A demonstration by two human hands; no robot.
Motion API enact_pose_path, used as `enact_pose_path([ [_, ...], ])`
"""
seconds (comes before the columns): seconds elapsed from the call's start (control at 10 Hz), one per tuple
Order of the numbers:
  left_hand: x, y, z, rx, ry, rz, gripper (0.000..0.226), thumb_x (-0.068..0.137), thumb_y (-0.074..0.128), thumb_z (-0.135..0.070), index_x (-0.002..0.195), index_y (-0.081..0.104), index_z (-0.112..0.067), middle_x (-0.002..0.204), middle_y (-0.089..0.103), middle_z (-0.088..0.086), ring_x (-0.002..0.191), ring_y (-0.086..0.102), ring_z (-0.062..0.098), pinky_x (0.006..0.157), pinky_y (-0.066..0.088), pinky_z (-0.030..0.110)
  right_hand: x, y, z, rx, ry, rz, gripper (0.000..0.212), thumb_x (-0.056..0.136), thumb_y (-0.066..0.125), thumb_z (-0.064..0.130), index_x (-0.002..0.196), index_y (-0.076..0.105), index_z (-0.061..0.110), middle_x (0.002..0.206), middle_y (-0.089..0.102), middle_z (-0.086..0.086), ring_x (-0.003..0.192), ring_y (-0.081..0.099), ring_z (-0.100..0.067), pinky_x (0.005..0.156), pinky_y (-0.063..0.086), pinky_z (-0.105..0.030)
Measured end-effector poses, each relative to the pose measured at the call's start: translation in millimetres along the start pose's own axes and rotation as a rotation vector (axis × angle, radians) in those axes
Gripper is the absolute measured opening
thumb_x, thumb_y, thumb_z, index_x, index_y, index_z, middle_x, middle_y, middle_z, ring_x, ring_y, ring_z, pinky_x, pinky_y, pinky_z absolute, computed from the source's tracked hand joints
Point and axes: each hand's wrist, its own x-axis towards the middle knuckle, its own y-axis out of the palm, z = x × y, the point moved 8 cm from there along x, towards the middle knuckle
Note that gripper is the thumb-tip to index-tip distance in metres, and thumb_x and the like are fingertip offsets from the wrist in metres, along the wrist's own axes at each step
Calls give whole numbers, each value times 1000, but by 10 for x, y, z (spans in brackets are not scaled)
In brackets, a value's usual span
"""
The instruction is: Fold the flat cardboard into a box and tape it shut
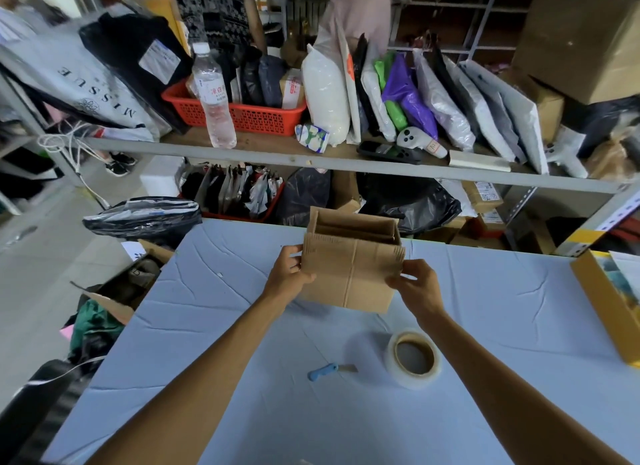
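Plain brown cardboard box (349, 274). Pale blue cloth (225, 326). The tape (414, 359) is cloudy and clear on a tan core. The knife (323, 372) has a bright blue handle and a grey blade. Red basket (249, 116) with a lattice pattern of holes. Clear bottle (213, 97) with a white cap and pink lettering on a white label. Purple bag (410, 94). Green bag (396, 113). White tote (79, 80) with dark letters. Yellow carton (602, 309).

You stand in a parcel packing room. Metal shelving (311, 160) holds mailer bags (450, 104). A tape roll (414, 359) lies on your table (242, 378).
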Motion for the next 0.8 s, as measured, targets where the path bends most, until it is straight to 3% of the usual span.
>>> enact_pose_path([
  [0.2, 31, 7, 299, 170, -52, 5, 34, 81, 67, -7, 105, 45, -17, 111, 55, -1, 100, 54, 17, 73, 44, 27, 69, 77, -267, -144, 80, 18, 43, 67, 81, 6, 105, 58, 8, 98, 65, -5, 85, 67, -21, 62, 48, -28],
  [0.4, -35, 49, 499, 180, -37, 30, 32, 84, 62, -3, 105, 44, -17, 112, 53, -4, 103, 55, 16, 75, 45, 25, 15, 53, -440, -178, 120, 20, 43, 64, 80, 1, 98, 55, 11, 93, 64, -2, 79, 67, -18, 61, 48, -28],
  [0.5, -37, 61, 512, 222, -9, 42, 27, 89, 53, -2, 106, 41, -20, 118, 51, -2, 106, 51, 15, 81, 45, 30, -13, 51, -486, -180, 130, 13, 42, 65, 79, 0, 97, 54, 12, 91, 62, 1, 72, 63, -10, 54, 44, -22],
  [0.7, -93, 26, 526, 261, -66, 112, 30, 87, 53, 2, 109, 42, -16, 126, 52, 8, 115, 54, 25, 95, 49, 46, -68, 33, -465, -279, 140, 43, 44, 64, 81, 3, 97, 53, 12, 99, 61, -4, 93, 62, -27, 61, 45, -28],
  [0.8, -103, -4, 447, 397, -86, 164, 37, 84, 56, 2, 116, 43, -12, 129, 51, 11, 115, 50, 24, 91, 47, 37, -163, 0, -410, -387, 211, 66, 50, 67, 82, 14, 109, 55, 7, 108, 58, -8, 99, 57, -26, 71, 42, -29],
])
